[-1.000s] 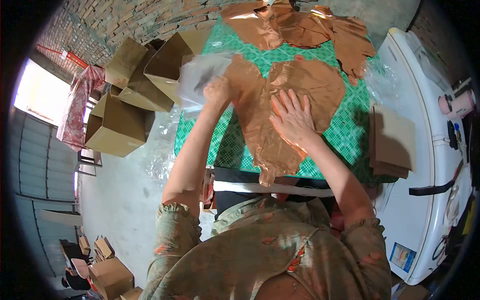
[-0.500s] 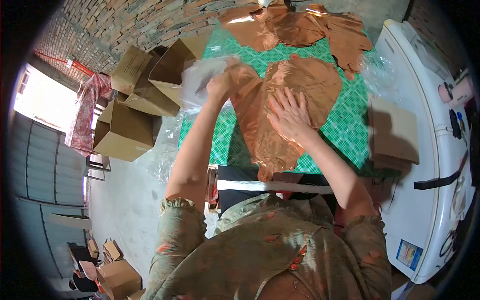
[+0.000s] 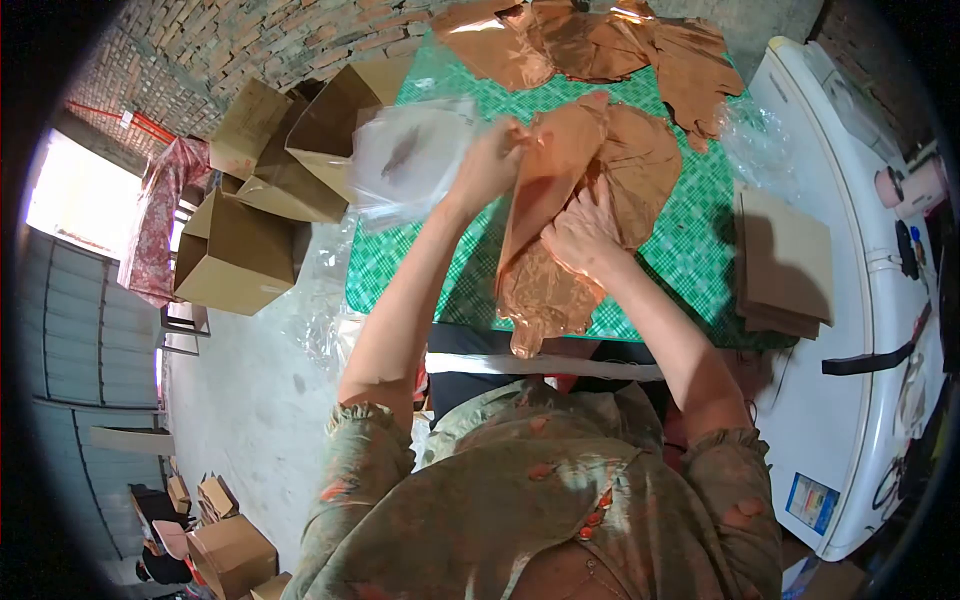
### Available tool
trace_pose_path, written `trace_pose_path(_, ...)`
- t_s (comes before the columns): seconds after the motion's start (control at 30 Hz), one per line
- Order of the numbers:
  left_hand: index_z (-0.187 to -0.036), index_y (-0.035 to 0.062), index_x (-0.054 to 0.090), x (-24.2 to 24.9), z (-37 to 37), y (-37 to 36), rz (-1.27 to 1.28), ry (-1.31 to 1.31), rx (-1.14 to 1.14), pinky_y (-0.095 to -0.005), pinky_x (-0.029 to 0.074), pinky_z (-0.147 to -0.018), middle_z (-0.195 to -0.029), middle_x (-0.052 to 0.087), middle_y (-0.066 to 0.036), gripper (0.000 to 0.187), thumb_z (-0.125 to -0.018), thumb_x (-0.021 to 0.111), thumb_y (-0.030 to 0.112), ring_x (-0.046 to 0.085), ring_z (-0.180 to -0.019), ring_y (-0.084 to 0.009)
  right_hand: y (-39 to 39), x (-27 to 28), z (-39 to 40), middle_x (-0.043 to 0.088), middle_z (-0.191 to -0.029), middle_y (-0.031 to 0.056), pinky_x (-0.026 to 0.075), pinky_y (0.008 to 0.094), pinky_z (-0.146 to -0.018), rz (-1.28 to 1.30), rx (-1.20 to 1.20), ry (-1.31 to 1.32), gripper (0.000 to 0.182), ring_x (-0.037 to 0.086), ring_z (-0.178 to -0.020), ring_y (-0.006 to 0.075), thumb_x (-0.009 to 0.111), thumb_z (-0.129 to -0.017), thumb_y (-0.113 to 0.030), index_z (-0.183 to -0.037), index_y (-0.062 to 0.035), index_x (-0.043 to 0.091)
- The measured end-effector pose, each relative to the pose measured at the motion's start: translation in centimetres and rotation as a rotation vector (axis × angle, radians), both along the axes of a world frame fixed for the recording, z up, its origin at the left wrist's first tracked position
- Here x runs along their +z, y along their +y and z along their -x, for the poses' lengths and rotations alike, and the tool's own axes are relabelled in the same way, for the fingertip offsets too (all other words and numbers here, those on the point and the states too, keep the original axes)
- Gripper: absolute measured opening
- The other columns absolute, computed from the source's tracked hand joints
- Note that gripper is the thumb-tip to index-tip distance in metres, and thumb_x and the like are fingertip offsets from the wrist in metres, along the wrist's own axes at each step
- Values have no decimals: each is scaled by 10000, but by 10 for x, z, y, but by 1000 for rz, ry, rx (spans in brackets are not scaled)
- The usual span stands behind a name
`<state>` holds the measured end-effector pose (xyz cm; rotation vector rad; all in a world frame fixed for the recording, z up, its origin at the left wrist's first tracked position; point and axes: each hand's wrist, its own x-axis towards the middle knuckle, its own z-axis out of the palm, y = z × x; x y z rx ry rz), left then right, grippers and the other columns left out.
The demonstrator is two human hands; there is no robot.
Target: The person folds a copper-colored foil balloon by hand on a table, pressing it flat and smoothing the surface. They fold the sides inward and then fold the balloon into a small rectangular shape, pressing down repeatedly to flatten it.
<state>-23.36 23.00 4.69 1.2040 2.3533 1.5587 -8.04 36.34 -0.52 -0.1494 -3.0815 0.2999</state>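
A shiny copper-coloured foil balloon (image 3: pixel 640 165) lies flat on the green patterned tabletop (image 3: pixel 690 235), its left part folded over toward the middle. My left hand (image 3: pixel 490 165) pinches the upper left edge of that fold. My right hand (image 3: pixel 583 232) rests on the middle of the balloon, its fingertips partly under the folded flap. Left of my left hand, a stack of clear plastic bags (image 3: pixel 415 155) lies at the table's left edge. More copper foil pieces (image 3: pixel 590 45) are spread along the far side of the table.
Open cardboard boxes (image 3: pixel 240 250) stand left of the table. Flat cardboard pieces (image 3: pixel 785 260) lie at the table's right edge, with crumpled clear plastic (image 3: pixel 755 140) behind them. A white refrigerator (image 3: pixel 850 230) is on the right. Another person (image 3: pixel 160 565) is at the lower left.
My left hand has moved right, bringing the balloon's left part over toward the middle and uncovering more of the plastic bags. My right hand's fingers have gone partly under the flap.
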Motion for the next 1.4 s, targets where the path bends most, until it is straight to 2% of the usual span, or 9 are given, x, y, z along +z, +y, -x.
trace_pose_path(0.1,-1178,28,665,-15,-4,-33,327,630,51,-437,573,-817,-1041,744,-136,214,-969,626,14,728,-957,-347,-1,-7,-2,542,-1576,209,20,677,-1304,16,2,96,591,314,-1566,396,418,-1025,-390,-1287,19,755)
trace_pose_path(0.27,-1227,68,703,-35,-39,-53,383,772,4,-442,446,-1059,-1259,710,-79,280,-963,659,151,604,-1254,-294,-3,3,-4,460,-1645,189,33,654,-1307,-48,4,63,608,260,-1590,367,434,-1036,-374,-1503,-11,577)
trace_pose_path(0.43,-1264,59,696,-42,-46,-49,357,743,44,-442,450,-1067,-1309,690,-88,316,-966,675,162,588,-1282,-306,0,-5,-2,466,-1653,167,22,673,-1306,4,35,228,628,260,-1593,366,462,-1007,-381,-1491,-7,603)
trace_pose_path(0.73,-1408,17,610,-54,-51,-43,310,713,18,-496,388,-1196,-1456,607,-165,445,-977,630,124,514,-1421,-367,-2,4,1,450,-1676,163,-23,636,-1320,-70,-46,-37,695,248,-1605,354,503,-957,-381,-1509,35,579)
trace_pose_path(0.93,-1511,34,550,-53,-53,-43,362,716,13,-540,337,-1236,-1559,551,-165,545,-997,624,199,462,-1492,-376,-1,-14,1,486,-1646,180,-34,633,-1321,16,4,307,748,254,-1600,355,503,-947,-396,-1508,96,545)
trace_pose_path(1.13,-1542,44,525,-58,-53,-45,386,703,6,-574,295,-1263,-1597,531,-159,570,-1021,617,256,445,-1515,-363,0,0,-2,570,-1563,186,-15,635,-1318,-62,-7,100,713,312,-1555,357,485,-957,-412,-1444,93,615)
trace_pose_path(1.23,-1543,49,529,-54,-54,-46,416,713,11,-581,278,-1276,-1603,528,-154,565,-1030,607,272,444,-1517,-356,-2,-3,-2,618,-1500,182,28,645,-1310,-90,7,204,674,377,-1507,350,492,-961,-412,-1387,81,666)
trace_pose_path(1.33,-1545,53,530,-52,-57,-48,434,709,14,-583,257,-1288,-1615,518,-146,558,-1035,591,270,434,-1526,-351,-3,18,-2,520,-1584,196,104,584,-1308,-85,-25,-114,689,341,-1530,361,552,-974,-394,-1544,-8,522)
trace_pose_path(1.4,-1549,54,528,-53,-56,-48,465,732,22,-584,240,-1296,-1623,512,-142,554,-1039,578,265,424,-1535,-347,-3,9,-3,537,-1564,192,112,586,-1300,-75,-5,29,603,354,-1520,354,520,-1013,-399,-1471,-15,603)
